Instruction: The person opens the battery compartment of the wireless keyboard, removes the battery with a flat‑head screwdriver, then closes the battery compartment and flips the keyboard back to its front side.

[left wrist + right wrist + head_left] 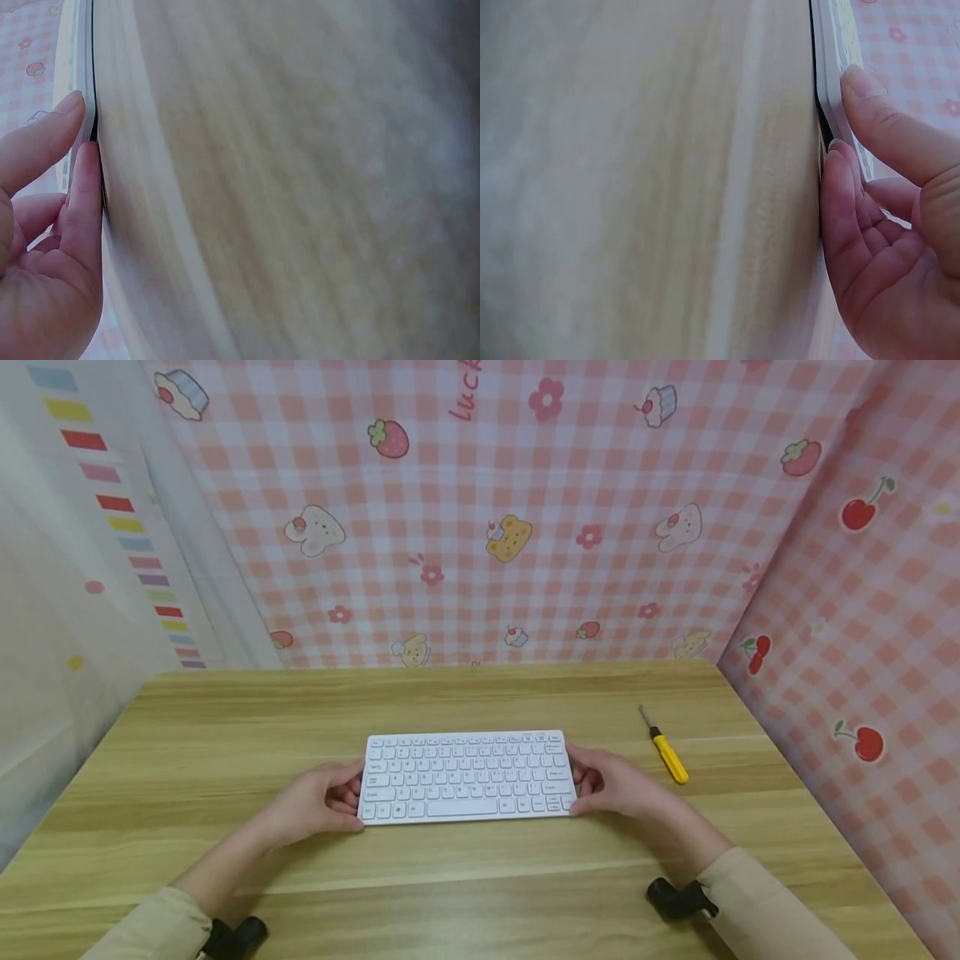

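We see the left hand gripping one short end of a white keyboard and the right hand gripping the other. The keyboard is about midway between the tabletop's left and right edges. Nearer the right edge lies a yellow-handled screwdriver; a pink checked backdrop rises beyond the far edge.

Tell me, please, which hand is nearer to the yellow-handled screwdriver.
Right. The right hand, gripping the right end of the white keyboard, is just left of the yellow-handled screwdriver; the left hand is farther left, gripping the keyboard's other end.
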A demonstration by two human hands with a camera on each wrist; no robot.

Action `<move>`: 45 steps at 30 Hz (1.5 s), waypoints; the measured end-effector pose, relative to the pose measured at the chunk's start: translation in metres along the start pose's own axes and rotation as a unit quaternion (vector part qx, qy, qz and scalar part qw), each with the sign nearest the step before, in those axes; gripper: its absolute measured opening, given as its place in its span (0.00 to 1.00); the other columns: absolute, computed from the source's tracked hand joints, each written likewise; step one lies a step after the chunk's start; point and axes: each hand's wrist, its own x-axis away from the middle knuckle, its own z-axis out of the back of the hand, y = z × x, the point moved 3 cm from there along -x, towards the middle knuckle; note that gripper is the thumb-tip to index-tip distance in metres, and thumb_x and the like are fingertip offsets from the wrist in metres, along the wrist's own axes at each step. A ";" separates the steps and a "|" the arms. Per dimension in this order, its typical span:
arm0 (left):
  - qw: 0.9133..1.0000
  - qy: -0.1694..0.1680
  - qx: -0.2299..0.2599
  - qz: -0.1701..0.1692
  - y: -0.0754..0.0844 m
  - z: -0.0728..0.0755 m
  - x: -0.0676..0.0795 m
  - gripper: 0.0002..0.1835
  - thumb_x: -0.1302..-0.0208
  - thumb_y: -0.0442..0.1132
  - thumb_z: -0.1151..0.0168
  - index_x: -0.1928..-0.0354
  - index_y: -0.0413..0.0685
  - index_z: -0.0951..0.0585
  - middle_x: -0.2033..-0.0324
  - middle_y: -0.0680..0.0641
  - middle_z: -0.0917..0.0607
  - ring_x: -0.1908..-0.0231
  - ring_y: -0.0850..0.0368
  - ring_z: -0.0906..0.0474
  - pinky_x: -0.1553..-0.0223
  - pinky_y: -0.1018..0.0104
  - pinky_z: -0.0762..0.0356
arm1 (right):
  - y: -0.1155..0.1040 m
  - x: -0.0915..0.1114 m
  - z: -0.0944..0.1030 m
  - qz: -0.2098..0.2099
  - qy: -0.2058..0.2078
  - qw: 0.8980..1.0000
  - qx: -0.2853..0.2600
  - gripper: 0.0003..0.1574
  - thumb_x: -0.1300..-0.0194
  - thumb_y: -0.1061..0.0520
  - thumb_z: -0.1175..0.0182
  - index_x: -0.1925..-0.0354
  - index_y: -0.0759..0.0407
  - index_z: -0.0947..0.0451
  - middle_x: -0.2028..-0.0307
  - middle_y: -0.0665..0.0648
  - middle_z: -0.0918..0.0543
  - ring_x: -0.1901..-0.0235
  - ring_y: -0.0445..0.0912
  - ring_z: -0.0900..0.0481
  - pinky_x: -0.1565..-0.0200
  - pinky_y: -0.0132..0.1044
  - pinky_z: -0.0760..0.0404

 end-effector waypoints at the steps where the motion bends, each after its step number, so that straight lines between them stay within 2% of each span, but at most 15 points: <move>1: 1.000 -0.001 0.001 0.000 0.000 0.000 0.000 0.46 0.51 0.23 0.25 0.33 0.18 0.42 0.58 0.39 0.25 0.60 0.51 0.23 0.60 0.68 0.17 | 0.000 0.000 0.000 0.000 0.000 1.000 0.000 0.59 0.45 0.59 0.25 0.28 0.76 0.49 0.63 0.57 0.24 0.68 0.43 0.25 0.66 0.30 0.22; 6: 1.000 -0.012 -0.013 -0.008 0.002 0.001 -0.003 0.46 0.50 0.26 0.25 0.33 0.18 0.41 0.59 0.40 0.23 0.61 0.51 0.23 0.62 0.69 0.17 | 0.002 0.000 0.000 0.000 -0.003 1.000 -0.009 0.59 0.44 0.61 0.26 0.27 0.75 0.50 0.63 0.58 0.24 0.68 0.44 0.25 0.66 0.30 0.22; 9: 0.997 -0.012 -0.070 -0.021 0.004 0.005 -0.006 0.42 0.49 0.32 0.24 0.34 0.22 0.34 0.61 0.44 0.22 0.63 0.54 0.22 0.63 0.68 0.18 | 0.002 0.000 0.000 0.000 -0.004 1.000 -0.013 0.59 0.44 0.61 0.26 0.27 0.75 0.50 0.63 0.58 0.24 0.68 0.44 0.24 0.65 0.30 0.22; 11: 0.992 -0.001 -0.120 -0.029 0.010 0.008 -0.008 0.41 0.47 0.36 0.23 0.35 0.25 0.32 0.60 0.44 0.19 0.62 0.52 0.21 0.61 0.64 0.18 | 0.003 0.000 0.000 0.001 -0.008 1.000 -0.016 0.58 0.44 0.61 0.26 0.27 0.74 0.51 0.62 0.58 0.24 0.67 0.44 0.24 0.64 0.30 0.22; 14: 0.980 0.027 -0.191 -0.037 0.021 0.010 -0.010 0.41 0.45 0.41 0.25 0.35 0.25 0.32 0.54 0.36 0.18 0.56 0.45 0.19 0.54 0.52 0.19 | 0.004 0.001 0.001 0.008 -0.013 1.000 -0.023 0.58 0.43 0.62 0.27 0.27 0.74 0.51 0.62 0.59 0.24 0.66 0.45 0.24 0.63 0.30 0.22; 17: 0.969 0.055 -0.238 -0.035 0.031 0.007 -0.012 0.45 0.43 0.43 0.26 0.32 0.24 0.37 0.45 0.29 0.22 0.48 0.36 0.23 0.46 0.42 0.24 | 0.005 0.002 0.002 0.017 -0.019 0.999 -0.037 0.58 0.43 0.63 0.28 0.27 0.75 0.53 0.61 0.60 0.25 0.65 0.46 0.24 0.63 0.30 0.22; 19: 0.965 0.069 -0.249 -0.041 0.034 0.002 -0.015 0.46 0.42 0.43 0.26 0.31 0.24 0.38 0.42 0.27 0.25 0.44 0.32 0.26 0.42 0.39 0.29 | 0.005 0.003 0.002 0.018 -0.022 0.999 -0.043 0.58 0.43 0.63 0.28 0.27 0.76 0.53 0.60 0.60 0.25 0.64 0.47 0.25 0.63 0.30 0.23; 22: 0.961 0.085 -0.255 -0.062 0.040 -0.009 -0.022 0.46 0.43 0.43 0.26 0.31 0.25 0.38 0.40 0.27 0.26 0.39 0.30 0.32 0.37 0.37 0.35 | 0.007 0.003 0.003 0.011 -0.025 0.999 -0.045 0.59 0.42 0.62 0.28 0.26 0.75 0.53 0.59 0.60 0.26 0.63 0.48 0.25 0.61 0.30 0.23; 27: 0.961 0.093 -0.246 -0.083 0.053 -0.035 -0.040 0.47 0.45 0.45 0.24 0.30 0.30 0.36 0.37 0.29 0.28 0.37 0.33 0.32 0.37 0.40 0.34 | 0.007 0.005 0.005 0.007 -0.028 0.999 -0.046 0.59 0.42 0.62 0.28 0.26 0.74 0.54 0.58 0.60 0.27 0.61 0.49 0.26 0.60 0.30 0.23; 33: 0.964 0.076 -0.233 -0.106 0.072 -0.069 -0.061 0.52 0.50 0.49 0.22 0.28 0.34 0.38 0.35 0.32 0.29 0.34 0.36 0.35 0.34 0.44 0.37 | 0.007 0.005 0.004 -0.003 -0.023 0.999 -0.044 0.58 0.41 0.62 0.28 0.25 0.71 0.52 0.57 0.60 0.27 0.60 0.48 0.26 0.59 0.30 0.23; 38: 0.960 0.053 -0.240 -0.130 0.082 -0.096 -0.080 0.58 0.52 0.53 0.21 0.25 0.36 0.43 0.32 0.34 0.32 0.31 0.39 0.38 0.30 0.48 0.43 | 0.006 0.004 0.003 -0.006 -0.019 0.999 -0.044 0.57 0.41 0.63 0.29 0.25 0.70 0.52 0.57 0.59 0.27 0.60 0.48 0.26 0.60 0.30 0.23; 42: 0.957 0.041 -0.243 -0.153 0.090 -0.117 -0.094 0.62 0.54 0.56 0.21 0.24 0.40 0.46 0.29 0.37 0.35 0.30 0.41 0.40 0.29 0.45 0.47 | 0.006 0.004 0.003 -0.001 -0.017 0.999 -0.044 0.56 0.41 0.62 0.29 0.25 0.70 0.51 0.58 0.60 0.27 0.61 0.49 0.26 0.60 0.30 0.23; 45: 0.953 0.037 -0.254 -0.157 0.093 -0.130 -0.104 0.64 0.56 0.58 0.20 0.23 0.44 0.47 0.28 0.40 0.37 0.29 0.44 0.41 0.30 0.40 0.51 | 0.007 0.004 0.003 0.001 -0.014 0.999 -0.051 0.56 0.40 0.62 0.30 0.25 0.69 0.51 0.58 0.60 0.26 0.60 0.50 0.26 0.60 0.30 0.24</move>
